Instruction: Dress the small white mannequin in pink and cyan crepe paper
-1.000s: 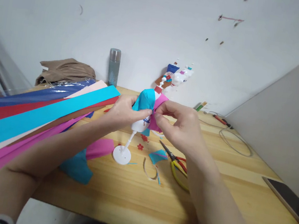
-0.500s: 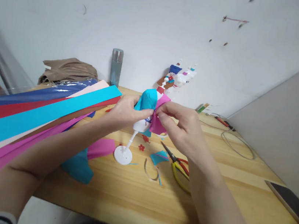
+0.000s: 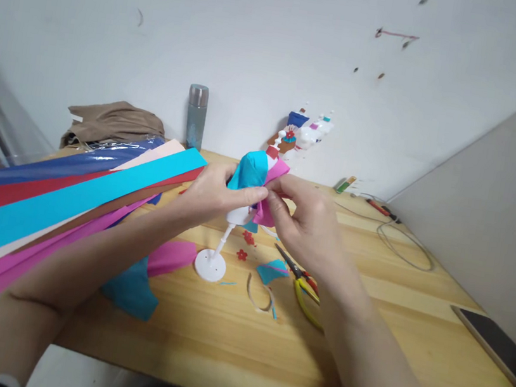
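Head cam: the mini dress form (image 3: 237, 215) sits between both hands, at about 2 o'clock from the left hand (image 3: 217, 193) and roughly 10 o'clock from the right hand (image 3: 304, 222). Left hand's got a grip on the torso through the turquoise fabric (image 3: 250, 170), thumb laid across the front. Right hand is closed in a pinch, thumb and index on the pink fabric (image 3: 278, 169) at the form's side.

The form's leaning a bit. Its long axis runs from the round white base (image 3: 210, 265) at 7 o'clock up to the white finial (image 3: 280, 139) at 1 o'clock, over the wooden surface (image 3: 226, 349). Honestly can't tell if the base is touching down or not.

Left fingers are mostly tucked behind the turquoise bit, and the exact spot the right fingertips pinch is kinda buried. The scissors (image 3: 296, 269), at about 4 o'clock from the base's top neighbour, the torso, have their handles partly covered by the right forearm. Other little forms (image 3: 307, 137) up past the finial overlap and look pretty mushy.
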{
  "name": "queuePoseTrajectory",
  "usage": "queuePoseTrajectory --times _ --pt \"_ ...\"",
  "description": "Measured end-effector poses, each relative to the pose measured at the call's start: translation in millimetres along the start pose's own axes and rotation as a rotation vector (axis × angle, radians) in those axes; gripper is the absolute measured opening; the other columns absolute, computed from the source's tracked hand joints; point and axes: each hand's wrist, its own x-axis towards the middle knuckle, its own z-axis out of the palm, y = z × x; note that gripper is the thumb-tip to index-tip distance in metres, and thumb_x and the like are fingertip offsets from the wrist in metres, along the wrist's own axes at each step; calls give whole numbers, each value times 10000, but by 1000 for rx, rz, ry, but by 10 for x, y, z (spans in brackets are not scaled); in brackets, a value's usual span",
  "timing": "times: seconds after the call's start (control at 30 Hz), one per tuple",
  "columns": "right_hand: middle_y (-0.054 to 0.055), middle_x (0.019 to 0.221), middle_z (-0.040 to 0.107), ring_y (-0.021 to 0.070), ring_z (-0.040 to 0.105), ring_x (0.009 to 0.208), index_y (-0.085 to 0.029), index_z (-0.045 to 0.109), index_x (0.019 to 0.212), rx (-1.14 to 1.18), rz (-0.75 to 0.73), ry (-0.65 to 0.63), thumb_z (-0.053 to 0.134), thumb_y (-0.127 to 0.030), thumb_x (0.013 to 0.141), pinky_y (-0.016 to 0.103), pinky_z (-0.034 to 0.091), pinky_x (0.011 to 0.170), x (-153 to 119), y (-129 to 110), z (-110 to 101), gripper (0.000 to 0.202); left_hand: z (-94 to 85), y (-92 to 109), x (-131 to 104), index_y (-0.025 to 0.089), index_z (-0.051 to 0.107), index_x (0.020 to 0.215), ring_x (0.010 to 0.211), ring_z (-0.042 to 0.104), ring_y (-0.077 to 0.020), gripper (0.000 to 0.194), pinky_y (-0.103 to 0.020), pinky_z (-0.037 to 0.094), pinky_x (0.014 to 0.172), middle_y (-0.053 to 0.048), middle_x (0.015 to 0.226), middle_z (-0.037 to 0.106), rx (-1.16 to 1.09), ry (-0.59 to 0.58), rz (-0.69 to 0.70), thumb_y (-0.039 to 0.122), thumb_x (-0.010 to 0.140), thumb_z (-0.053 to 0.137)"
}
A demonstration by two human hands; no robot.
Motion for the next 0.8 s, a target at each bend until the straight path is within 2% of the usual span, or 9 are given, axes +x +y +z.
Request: queuePoseTrajectory --times 0.13,0.37,0.47,0.67,0.8 --pt "30 740 657 180 557 662 -228 559 779 -32 -21 0 499 -162 918 313 401 638 -3 2 16 165 24 29 -6 178 575 622 606 474 -119 304 -267 367 579 12 594 529 46 48 -54 440 666 723" --pt "37 764 680 194 592 693 -224 584 794 -20 -41 -9 519 -153 926 322 415 659 -6 41 37 163 30 72 -14 194 446 539 554 359 -83 245 -250 253 522 52 532 381 51 62 3 299 664 629" --pt "38 759 674 199 590 690 -224 584 794 -27 -54 -1 519 -156 934 325 413 648 -9 58 43 168 21 72 -7 189 469 551 563 383 -89 216 -250 273 527 46 541 406 60 50 -1 285 665 626" --pt "29 758 654 192 580 678 -229 588 809 -33 -74 33 514 -135 936 320 405 631 -17 80 67 174 14 47 10 166 593 635 630 457 -112 241 -257 363 583 20 616 520 65 45 -3 368 670 719" --pt "33 751 662 194 582 682 -228 580 791 -33 -71 17 505 -128 930 322 407 634 -7 62 61 187 20 25 13 178 524 591 634 417 -106 264 -259 333 583 31 611 452 77 70 25 358 682 694"
